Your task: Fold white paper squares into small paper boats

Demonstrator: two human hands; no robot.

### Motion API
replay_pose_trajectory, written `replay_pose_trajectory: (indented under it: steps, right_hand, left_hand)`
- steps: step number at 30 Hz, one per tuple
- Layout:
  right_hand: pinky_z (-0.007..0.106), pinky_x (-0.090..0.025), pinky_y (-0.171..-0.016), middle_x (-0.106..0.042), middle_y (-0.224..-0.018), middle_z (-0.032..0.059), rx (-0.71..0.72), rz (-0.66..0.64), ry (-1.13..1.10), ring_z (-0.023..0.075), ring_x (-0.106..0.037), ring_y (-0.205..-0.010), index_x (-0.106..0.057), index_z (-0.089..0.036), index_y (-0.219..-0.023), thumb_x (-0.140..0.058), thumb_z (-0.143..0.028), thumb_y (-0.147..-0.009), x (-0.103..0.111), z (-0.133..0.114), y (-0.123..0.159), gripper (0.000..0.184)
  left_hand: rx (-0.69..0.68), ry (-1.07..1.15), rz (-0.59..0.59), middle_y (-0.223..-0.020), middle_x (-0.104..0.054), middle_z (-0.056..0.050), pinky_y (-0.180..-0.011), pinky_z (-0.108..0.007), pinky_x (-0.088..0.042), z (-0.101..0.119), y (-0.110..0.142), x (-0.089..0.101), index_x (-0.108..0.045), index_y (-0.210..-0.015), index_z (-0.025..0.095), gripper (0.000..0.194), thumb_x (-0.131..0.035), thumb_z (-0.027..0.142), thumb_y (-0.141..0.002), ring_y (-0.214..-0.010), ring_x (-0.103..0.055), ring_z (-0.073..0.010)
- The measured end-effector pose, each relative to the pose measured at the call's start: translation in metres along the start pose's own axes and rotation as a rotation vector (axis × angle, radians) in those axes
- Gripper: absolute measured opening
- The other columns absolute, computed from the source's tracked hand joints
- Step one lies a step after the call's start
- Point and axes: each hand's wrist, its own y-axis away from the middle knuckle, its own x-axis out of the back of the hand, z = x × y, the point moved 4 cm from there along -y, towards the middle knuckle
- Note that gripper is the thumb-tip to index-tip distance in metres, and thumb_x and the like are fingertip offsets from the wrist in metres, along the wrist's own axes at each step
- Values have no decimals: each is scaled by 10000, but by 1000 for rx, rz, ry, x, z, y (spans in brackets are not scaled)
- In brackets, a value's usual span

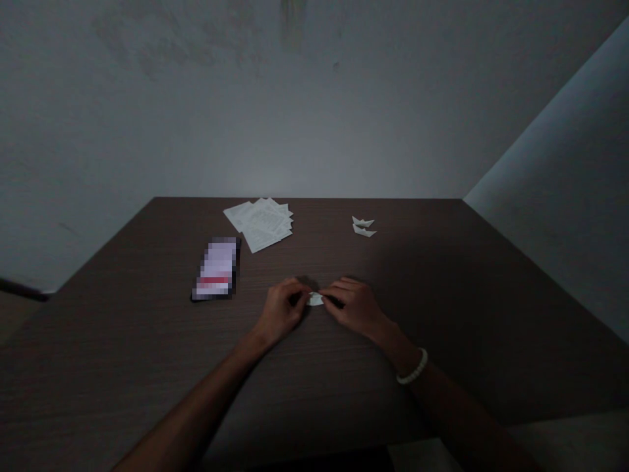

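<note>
A small folded piece of white paper [315,299] is pinched between my left hand [281,311] and my right hand [354,306], just above the dark wood-grain table [417,288]. Much of it is hidden by my fingers, so its exact shape cannot be made out. Both hands are close together at the table's middle, and the fingers of each curl around an end of the paper. A white beaded bracelet [413,367] circles my right wrist.
Two small white paper boats [363,227] lie toward the far right of the table. A loose stack of printed paper sheets [260,223] sits at the far middle, with a phone [215,269] lying to its near left. Pale walls [314,118] rise behind and beside the table.
</note>
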Motion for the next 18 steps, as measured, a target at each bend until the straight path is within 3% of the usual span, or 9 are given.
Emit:
replay_pose_trajectory:
  steps: [10, 18]
  right_hand:
    - [312, -468, -793, -737, -897, 25, -14, 18, -15, 162, -644, -777, -694, -211, -964, -626, -170, -809, 3, -1, 0, 174]
    - [305, -491, -777, -746, -975, 32, -59, 66, -89, 153, -661, -796, -694, -216, -1036, -559, -124, -866, 2, 4, 1, 236]
  left_hand:
    - [4, -50, -8, -820, -662, -54, -716, -295, -470, -2, 0, -1, -675, -844, 167, 131, -546, 151, -831, -758, -603, -167]
    - [31, -41, -22, -824, -669, -51, -664, -272, -451, 0, 0, 0, -693, -882, 159, 164, -541, 143, -822, -710, -591, -150]
